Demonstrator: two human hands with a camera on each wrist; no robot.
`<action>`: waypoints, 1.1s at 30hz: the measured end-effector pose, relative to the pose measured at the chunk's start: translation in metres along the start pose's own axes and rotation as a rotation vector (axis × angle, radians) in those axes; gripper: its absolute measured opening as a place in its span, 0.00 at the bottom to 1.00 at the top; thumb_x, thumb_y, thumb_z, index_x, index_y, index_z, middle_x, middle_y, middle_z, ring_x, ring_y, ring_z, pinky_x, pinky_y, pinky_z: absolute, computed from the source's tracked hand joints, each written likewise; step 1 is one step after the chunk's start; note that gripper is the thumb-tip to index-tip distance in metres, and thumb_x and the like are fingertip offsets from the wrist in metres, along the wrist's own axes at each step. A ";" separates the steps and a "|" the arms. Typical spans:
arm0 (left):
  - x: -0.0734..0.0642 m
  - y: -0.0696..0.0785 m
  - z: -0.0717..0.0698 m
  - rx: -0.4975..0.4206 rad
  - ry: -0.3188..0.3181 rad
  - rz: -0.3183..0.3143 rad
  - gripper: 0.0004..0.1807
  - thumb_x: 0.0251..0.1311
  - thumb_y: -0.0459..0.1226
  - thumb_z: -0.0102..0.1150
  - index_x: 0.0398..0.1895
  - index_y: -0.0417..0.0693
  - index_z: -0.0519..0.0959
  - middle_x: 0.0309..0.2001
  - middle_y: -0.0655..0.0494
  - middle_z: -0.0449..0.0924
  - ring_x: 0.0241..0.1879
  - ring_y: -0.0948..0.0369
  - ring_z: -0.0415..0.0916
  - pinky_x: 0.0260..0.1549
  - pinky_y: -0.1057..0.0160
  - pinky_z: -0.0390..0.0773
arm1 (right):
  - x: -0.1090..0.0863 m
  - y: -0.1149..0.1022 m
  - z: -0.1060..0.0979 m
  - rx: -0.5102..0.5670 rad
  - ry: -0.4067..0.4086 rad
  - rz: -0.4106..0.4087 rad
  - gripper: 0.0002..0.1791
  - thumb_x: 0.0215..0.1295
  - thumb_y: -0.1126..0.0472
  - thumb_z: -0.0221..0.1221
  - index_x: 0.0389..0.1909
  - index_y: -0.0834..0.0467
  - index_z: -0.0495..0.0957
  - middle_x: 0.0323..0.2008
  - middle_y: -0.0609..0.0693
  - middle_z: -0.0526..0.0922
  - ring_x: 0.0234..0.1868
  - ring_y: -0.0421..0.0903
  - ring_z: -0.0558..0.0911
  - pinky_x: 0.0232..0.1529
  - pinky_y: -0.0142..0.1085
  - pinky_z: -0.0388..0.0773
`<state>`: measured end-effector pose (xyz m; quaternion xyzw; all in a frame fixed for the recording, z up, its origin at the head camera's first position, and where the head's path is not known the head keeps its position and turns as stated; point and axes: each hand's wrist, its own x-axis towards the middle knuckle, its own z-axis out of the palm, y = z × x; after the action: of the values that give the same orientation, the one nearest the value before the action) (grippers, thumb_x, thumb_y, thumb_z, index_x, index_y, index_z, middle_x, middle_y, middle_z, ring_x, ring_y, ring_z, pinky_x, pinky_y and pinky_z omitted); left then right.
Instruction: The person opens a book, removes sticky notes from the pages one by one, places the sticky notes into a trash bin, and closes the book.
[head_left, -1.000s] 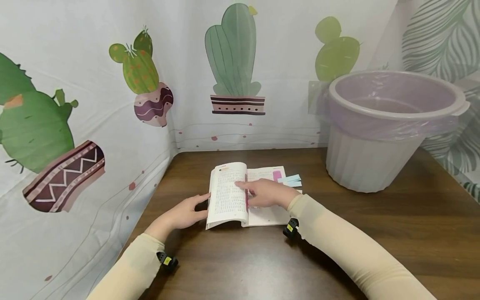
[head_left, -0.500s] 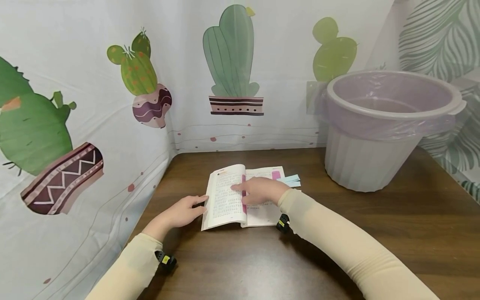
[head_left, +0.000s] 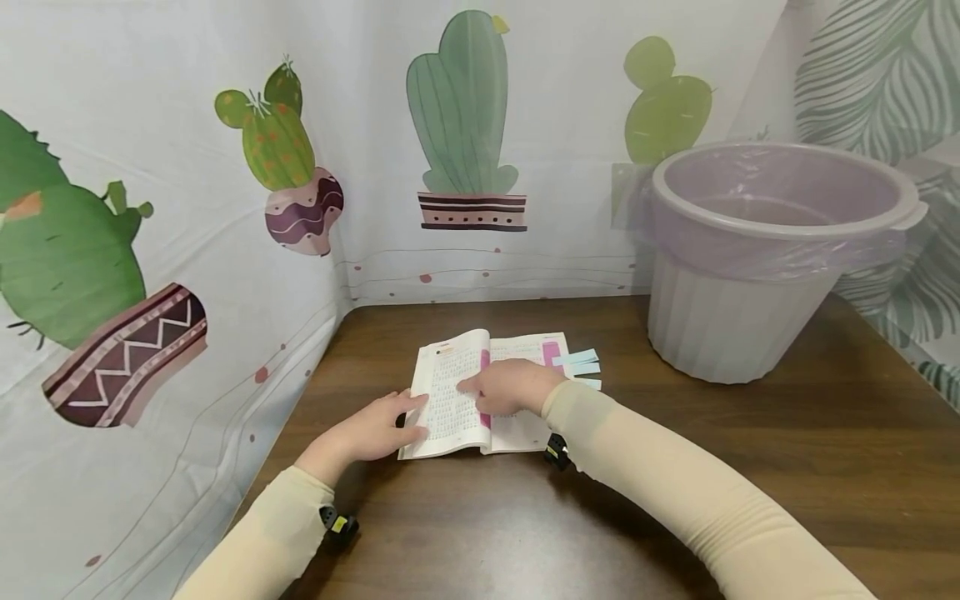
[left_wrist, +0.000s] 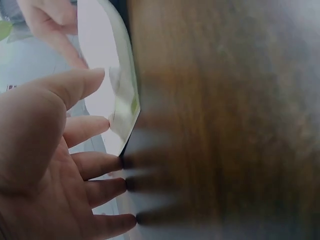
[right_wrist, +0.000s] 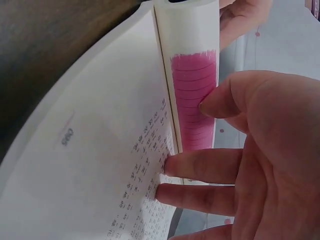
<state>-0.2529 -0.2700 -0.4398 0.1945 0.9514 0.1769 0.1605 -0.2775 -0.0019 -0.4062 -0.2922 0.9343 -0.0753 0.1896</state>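
Cactus-print cloth (head_left: 570, 92) is hanging behind a dark wood-grain table (head_left: 480, 525), on whose middle one paperback book (head_left: 450, 375) is lying open, with printed text showing on both pages. Both hands are holding nothing in a pinch: the left hand (head_left: 375, 429) is resting spread at the outer edge of the left page, thumb and forefinger on the paper and the other fingertips seemingly touching the table; the right hand (head_left: 512, 387) is spreading its fingers across the gutter, its thumb against a magenta band (right_wrist: 192, 80) and two fingertips pressing the right page (right_wrist: 85, 125).

Judging by its soft cover and moderate thickness, the book is probably going to handle as light and floppy, its paper creasing or tearing if tugged. Its left side is bowing near the spine, so it is likely wanting to spring closed; gripping the whole block flat at the spine or both outer edges seems safest.

Counting up, two hands, one book, at least three pale blue paper strips (head_left: 577, 358) at its right edge, two wrist cameras (head_left: 557, 451) and one lined bin (head_left: 720, 312) are showing, while four printed cacti are decorating the cloth.
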 end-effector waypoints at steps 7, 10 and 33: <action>0.005 0.005 0.001 0.108 -0.006 -0.013 0.37 0.70 0.55 0.57 0.77 0.50 0.67 0.76 0.29 0.61 0.76 0.33 0.58 0.73 0.37 0.63 | -0.001 -0.001 0.003 -0.004 0.009 0.008 0.29 0.78 0.52 0.47 0.77 0.34 0.63 0.71 0.50 0.76 0.42 0.49 0.79 0.33 0.38 0.72; 0.009 0.010 0.000 0.152 0.000 -0.038 0.34 0.70 0.54 0.58 0.75 0.50 0.70 0.74 0.33 0.66 0.74 0.38 0.65 0.71 0.39 0.68 | -0.001 -0.001 0.004 -0.004 0.012 0.015 0.28 0.78 0.52 0.47 0.77 0.33 0.63 0.71 0.52 0.76 0.39 0.49 0.79 0.32 0.38 0.73; 0.071 0.040 -0.024 0.063 0.040 0.075 0.13 0.72 0.42 0.54 0.44 0.46 0.86 0.41 0.54 0.86 0.39 0.60 0.77 0.41 0.60 0.80 | -0.017 0.004 0.014 0.011 0.028 -0.054 0.34 0.73 0.62 0.52 0.71 0.24 0.68 0.19 0.46 0.67 0.22 0.43 0.63 0.25 0.34 0.67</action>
<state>-0.3113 -0.2114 -0.4198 0.2313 0.9516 0.1563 0.1284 -0.2613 0.0108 -0.4150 -0.3149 0.9283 -0.0897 0.1759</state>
